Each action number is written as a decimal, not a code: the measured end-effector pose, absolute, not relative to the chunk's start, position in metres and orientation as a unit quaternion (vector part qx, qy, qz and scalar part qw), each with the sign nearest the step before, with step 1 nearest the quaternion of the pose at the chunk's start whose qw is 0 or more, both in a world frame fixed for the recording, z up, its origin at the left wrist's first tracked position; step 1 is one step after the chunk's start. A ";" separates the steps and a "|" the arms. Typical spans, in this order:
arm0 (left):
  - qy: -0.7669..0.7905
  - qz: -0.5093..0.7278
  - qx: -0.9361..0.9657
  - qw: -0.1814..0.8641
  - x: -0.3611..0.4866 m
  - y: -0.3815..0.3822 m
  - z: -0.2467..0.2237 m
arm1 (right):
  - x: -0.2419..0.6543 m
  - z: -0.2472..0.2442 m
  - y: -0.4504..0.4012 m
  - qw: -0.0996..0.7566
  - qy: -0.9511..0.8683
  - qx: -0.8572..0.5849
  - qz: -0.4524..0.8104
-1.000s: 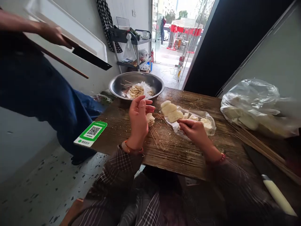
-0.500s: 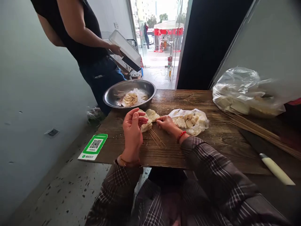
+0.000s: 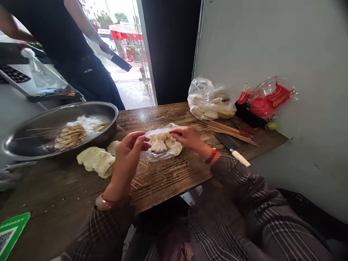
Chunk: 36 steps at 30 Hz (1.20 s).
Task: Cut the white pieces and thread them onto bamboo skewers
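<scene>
Above the table, my left hand [image 3: 127, 156] is raised between the pale flat slices [image 3: 96, 161] and a clear plastic bag [image 3: 154, 157]. Its fingers are bent, thumb apart, with nothing visible in them. Off-white spongy chunks [image 3: 159, 146] lie in the open bag. My right hand [image 3: 190, 139] reaches over the bag's right side, its thumb and fingertips close together at the chunks; what they pinch is too small to tell. Thin sticks [image 3: 137, 182] lie beside my left wrist.
A large metal basin [image 3: 108, 125] at the left holds skewered slices. Behind are a full plastic bag [image 3: 202, 99], a bundle of sticks [image 3: 228, 131] and a knife [image 3: 239, 157]. A person [image 3: 67, 47] beyond the table holds a cleaver [image 3: 121, 62].
The view has swung right. My right hand has moved from beside the flat slices to the bag of chunks. My left hand remains raised near the slices. The person's white tray is out of view.
</scene>
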<state>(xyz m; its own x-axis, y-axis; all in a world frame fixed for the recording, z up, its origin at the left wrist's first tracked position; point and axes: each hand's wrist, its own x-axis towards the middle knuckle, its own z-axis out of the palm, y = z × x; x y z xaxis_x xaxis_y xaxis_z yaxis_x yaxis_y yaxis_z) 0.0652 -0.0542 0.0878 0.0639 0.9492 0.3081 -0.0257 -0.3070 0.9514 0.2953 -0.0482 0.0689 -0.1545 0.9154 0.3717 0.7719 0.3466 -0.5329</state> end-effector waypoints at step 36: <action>0.427 0.519 0.674 0.308 0.075 -0.008 0.025 | 0.324 0.088 -0.048 0.460 -0.694 -0.551 -0.063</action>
<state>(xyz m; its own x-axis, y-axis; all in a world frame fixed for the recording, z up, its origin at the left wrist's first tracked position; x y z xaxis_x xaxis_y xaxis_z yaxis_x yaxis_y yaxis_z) 0.0749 -0.0079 0.0250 0.0977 0.8950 0.4353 0.2551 -0.4453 0.8583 0.3245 -0.0479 0.0881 0.0299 0.7057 0.7078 0.8222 0.3853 -0.4189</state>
